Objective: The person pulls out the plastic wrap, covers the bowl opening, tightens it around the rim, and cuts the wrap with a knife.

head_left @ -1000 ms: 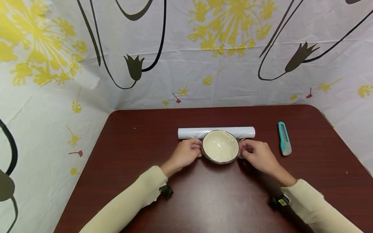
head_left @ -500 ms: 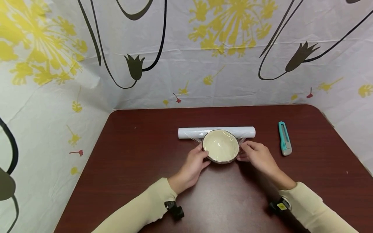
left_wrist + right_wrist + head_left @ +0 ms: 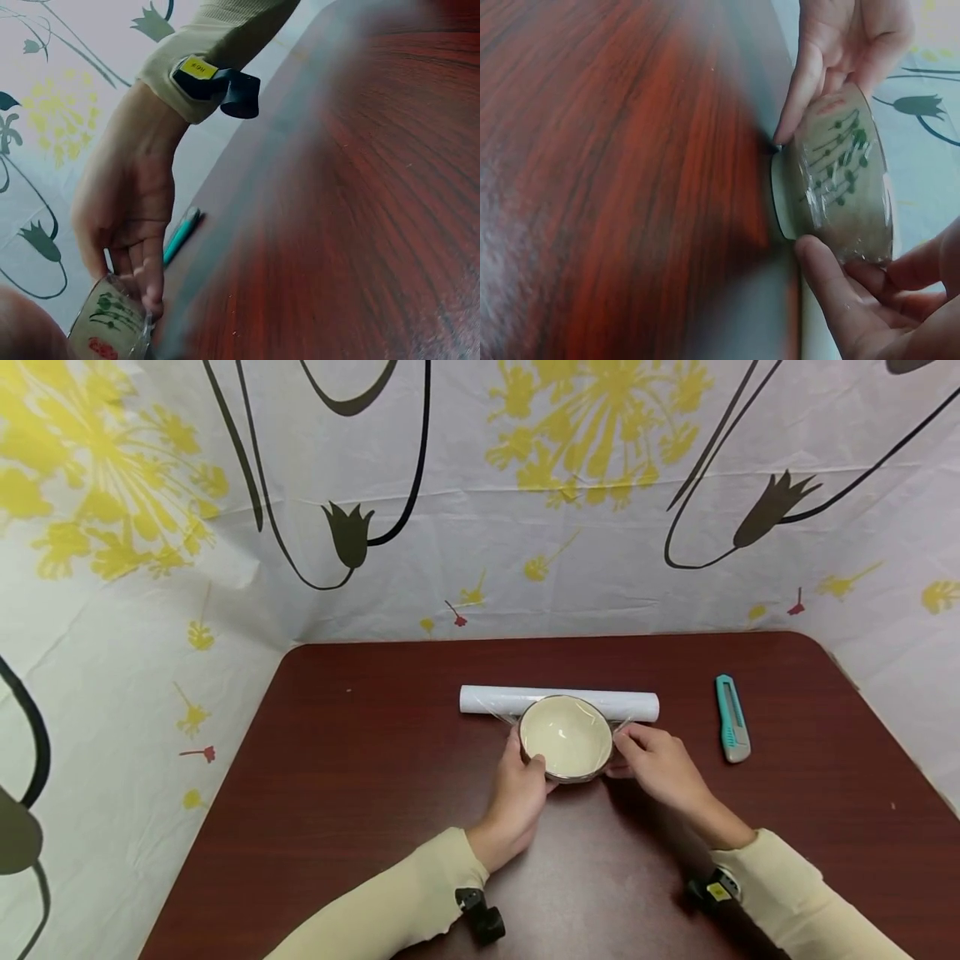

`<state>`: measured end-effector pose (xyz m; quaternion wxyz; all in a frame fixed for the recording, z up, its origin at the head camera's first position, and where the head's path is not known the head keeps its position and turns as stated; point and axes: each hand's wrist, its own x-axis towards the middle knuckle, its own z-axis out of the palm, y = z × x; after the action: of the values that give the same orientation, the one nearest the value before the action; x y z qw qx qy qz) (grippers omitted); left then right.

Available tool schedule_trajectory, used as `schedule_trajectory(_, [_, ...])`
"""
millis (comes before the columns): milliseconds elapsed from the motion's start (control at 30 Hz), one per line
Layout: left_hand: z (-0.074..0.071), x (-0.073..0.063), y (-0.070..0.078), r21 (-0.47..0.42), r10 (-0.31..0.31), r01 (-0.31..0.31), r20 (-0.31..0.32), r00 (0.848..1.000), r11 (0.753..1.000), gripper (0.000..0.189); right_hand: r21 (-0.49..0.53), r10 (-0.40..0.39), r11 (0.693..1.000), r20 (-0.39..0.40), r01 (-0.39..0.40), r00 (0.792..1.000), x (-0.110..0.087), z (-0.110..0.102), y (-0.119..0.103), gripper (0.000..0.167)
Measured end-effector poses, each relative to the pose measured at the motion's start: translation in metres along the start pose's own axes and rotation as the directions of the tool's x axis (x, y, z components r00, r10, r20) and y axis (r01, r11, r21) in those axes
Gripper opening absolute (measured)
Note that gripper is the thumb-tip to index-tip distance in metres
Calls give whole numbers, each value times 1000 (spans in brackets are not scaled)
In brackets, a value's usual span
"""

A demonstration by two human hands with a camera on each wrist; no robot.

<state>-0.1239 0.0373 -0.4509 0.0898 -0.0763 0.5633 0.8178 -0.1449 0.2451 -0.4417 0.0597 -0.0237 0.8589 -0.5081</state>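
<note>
A cream bowl with a dark rim stands mid-table, clear plastic wrap stretched over its mouth and clinging to its wall. Green and red painted marks show on the bowl's side in the right wrist view. My left hand grips the near left side, thumb at the rim and fingers around the wall below. At the right side, my right hand pinches loose plastic wrap by the rim, with other fingers low against the bowl. Another loose wrap end sticks out at the left.
A white roll lies crosswise right behind the bowl, partly covered by it. Farther right lies a teal utility knife. The dark red wooden table ends at a patterned cloth behind.
My left hand has shifted from the bowl's left side toward its near left, now gripping with the thumb at the rim. My right hand stays at the right side, its fingers slightly rearranged.
</note>
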Motion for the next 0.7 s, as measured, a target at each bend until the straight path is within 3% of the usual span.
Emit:
schedule_trajectory(133, [-3, 1, 3, -41, -3, 4, 22, 1000, 999, 71, 37, 10, 999, 72, -13, 997, 0, -5, 0, 31])
schedule_trajectory(333, [-12, 1, 6, -24, -24, 25, 54, 998, 999, 69, 70, 21, 997, 171, -33, 985, 0, -18, -1, 34])
schedule_trajectory(400, [-15, 1, 7, -19, -33, 34, 64, 997, 999, 69, 14, 11, 1000, 159, -13, 987, 1, -25, -1, 34])
schedule_trajectory(500, [-21, 1, 9, -6, -42, 42, 72, 997, 999, 69, -126, -38, 991, 80, 48, 996, 4, -39, -2, 30])
schedule_trajectory(600, [-26, 0, 11, 3, -46, 46, 86, 995, 999, 68, -301, -138, 945, -20, 126, 990, 8, -53, 2, 23])
schedule_trajectory(700, [-31, -2, 13, 10, -51, 50, 104, 993, 999, 68, -434, -253, 878, -64, 201, 965, 14, -63, 10, 17])
